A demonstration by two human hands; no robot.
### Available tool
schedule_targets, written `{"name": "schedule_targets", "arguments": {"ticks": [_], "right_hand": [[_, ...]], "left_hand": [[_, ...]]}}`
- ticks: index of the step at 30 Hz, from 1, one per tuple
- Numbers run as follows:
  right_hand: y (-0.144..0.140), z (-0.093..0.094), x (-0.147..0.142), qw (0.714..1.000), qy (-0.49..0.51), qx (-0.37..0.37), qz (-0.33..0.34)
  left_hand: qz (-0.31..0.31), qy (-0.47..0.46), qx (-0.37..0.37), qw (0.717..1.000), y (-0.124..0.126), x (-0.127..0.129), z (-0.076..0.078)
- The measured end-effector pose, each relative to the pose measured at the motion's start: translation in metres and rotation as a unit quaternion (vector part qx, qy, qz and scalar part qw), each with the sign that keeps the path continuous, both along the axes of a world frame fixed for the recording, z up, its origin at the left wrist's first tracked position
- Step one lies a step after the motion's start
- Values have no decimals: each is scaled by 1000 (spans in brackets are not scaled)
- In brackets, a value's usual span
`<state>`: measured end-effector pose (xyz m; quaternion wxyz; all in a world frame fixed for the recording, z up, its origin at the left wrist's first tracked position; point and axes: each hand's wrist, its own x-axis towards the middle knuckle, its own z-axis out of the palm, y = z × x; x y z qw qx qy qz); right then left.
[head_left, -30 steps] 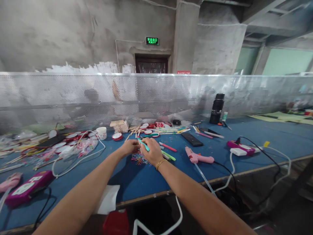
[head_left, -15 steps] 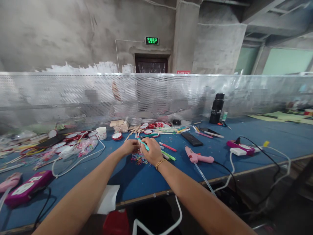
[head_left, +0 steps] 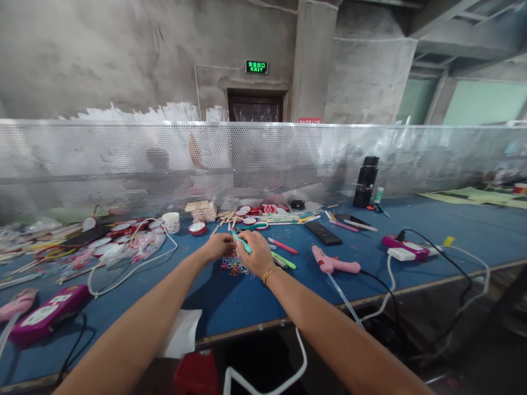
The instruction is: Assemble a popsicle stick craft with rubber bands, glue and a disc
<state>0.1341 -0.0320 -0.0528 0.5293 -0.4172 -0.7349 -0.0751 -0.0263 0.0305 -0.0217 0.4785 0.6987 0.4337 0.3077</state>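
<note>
My right hand (head_left: 254, 253) is closed on a slim teal tool (head_left: 244, 242), which slants across the fingers. Its exact kind is hard to make out. My left hand (head_left: 222, 245) meets it at the fingertips, fingers curled and pressed together; whatever they pinch is hidden or too small to name. Under the hands lies a small heap of thin multicoloured strands (head_left: 235, 267) on the blue table (head_left: 230, 312). Just beyond the fingers a curved teal handle (head_left: 258, 226) shows among wooden sticks (head_left: 225, 219). Green markers (head_left: 287, 262) and a pink marker (head_left: 283, 246) lie beside my right hand.
To the right are a pink glue gun (head_left: 335, 265), a black phone (head_left: 323, 233), a black bottle (head_left: 365, 184) and a purple power strip (head_left: 405, 248) with cables. A white cup (head_left: 170, 223), tape rolls (head_left: 197, 228) and another purple power strip (head_left: 51, 315) stand left. A perforated metal screen (head_left: 272, 159) runs behind.
</note>
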Motion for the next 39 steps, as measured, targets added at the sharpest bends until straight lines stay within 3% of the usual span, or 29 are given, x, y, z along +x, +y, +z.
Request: {"name": "schedule_targets", "arguments": {"ticks": [6, 14, 39], "right_hand": [[0, 0, 1, 999, 7, -11, -40], [-1, 2, 0, 1000, -7, -7, -13], [1, 0, 0, 1000, 5, 1, -18]], "left_hand": [[-2, -6, -8, 1000, -10, 3, 7], [0, -8, -6, 1000, -9, 3, 5], [-8, 9, 15, 1000, -8, 2, 6]]}}
